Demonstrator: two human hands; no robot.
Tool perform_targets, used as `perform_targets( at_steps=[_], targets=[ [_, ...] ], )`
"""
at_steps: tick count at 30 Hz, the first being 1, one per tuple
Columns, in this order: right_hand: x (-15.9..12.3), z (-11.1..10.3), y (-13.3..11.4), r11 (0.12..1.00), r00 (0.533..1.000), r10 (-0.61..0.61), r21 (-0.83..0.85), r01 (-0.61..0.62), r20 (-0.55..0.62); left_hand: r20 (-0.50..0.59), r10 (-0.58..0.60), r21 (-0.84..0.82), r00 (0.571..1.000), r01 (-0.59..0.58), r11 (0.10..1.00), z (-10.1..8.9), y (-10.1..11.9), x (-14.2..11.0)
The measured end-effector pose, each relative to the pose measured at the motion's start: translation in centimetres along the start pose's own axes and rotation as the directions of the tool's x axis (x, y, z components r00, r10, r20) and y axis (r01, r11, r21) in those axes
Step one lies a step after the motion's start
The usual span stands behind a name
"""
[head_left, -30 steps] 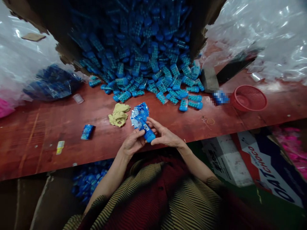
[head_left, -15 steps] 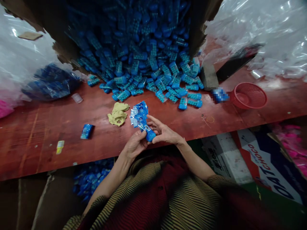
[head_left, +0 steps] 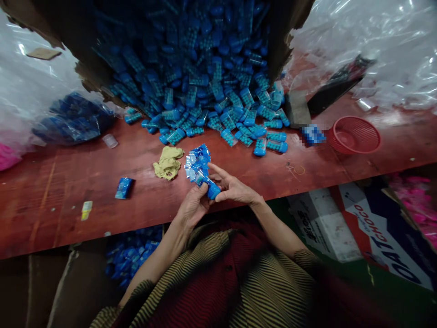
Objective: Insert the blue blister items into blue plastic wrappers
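Note:
Between my hands is a small blue-capped candy bottle (head_left: 213, 191), tilted with its cap toward me. My left hand (head_left: 194, 202) grips it from the left, thumb on top. From the right, my right hand (head_left: 239, 189) curls round it, thumb at the cap and index finger reaching forward over the table. Its other fingers are partly hidden behind the bottle. Just beyond the hands several shiny blue printed wrappers (head_left: 198, 159) lie bunched on the red table (head_left: 150, 200); their near end meets the bottle. A crumpled yellow-green cloth (head_left: 168, 163) lies left of them.
A torn carton (head_left: 290, 45) spills blue-capped bottles (head_left: 235, 118) across the back. A red basket (head_left: 355, 135) stands right, near a grey block (head_left: 297, 109). Left lie a blue packet (head_left: 124, 187), a yellow-white tube (head_left: 86, 210) and a clear cup (head_left: 109, 140).
The bottle has turned slightly in my fingers; its white barcode label no longer shows. My left thumb has shifted a little up onto it. The surrounding things are unchanged.

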State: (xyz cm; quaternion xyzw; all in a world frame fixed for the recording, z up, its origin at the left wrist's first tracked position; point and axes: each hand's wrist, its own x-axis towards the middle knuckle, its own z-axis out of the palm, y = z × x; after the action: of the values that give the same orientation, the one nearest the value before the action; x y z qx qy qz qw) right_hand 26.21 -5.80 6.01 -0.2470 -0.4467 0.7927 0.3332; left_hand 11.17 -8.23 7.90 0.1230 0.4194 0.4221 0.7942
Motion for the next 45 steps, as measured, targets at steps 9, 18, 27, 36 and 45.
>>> perform_targets(
  at_steps=[9, 18, 27, 36, 45],
  targets=[
    [-0.2, -0.4, -0.2, 0.999, 1.000, 0.010, 0.050, -0.011, 0.011, 0.051, -0.024, 0.034, 0.998, 0.023, 0.999, 0.2, 0.0, -0.8],
    [-0.1, -0.2, 0.2, 0.996, 0.999, 0.039, 0.087, -0.038, -0.017, 0.094, 0.058, -0.052, 0.994, -0.054, 0.997, 0.2, -1.1, -0.6],
    [-0.1, -0.1, 0.4, 0.996, 1.000, -0.014, 0.087, 0.015, -0.019, 0.029, 0.062, -0.102, 0.998, -0.059, 0.993, 0.7, -1.2, -0.9],
    [0.2, -0.7, 0.9, 0.989, 0.999, -0.006, -0.146, 0.001, -0.034, -0.210, 0.108, -0.050, 0.972, -0.121, 0.991, -1.9, 1.4, -1.3],
    [4.1, -2.7, -1.0, 0.699, 0.940, -0.221, -0.714, -0.034, -0.261, -0.627, 0.402, 0.141, 0.667, -0.410, 0.901, -8.2, 5.8, -5.5]
  ],
)
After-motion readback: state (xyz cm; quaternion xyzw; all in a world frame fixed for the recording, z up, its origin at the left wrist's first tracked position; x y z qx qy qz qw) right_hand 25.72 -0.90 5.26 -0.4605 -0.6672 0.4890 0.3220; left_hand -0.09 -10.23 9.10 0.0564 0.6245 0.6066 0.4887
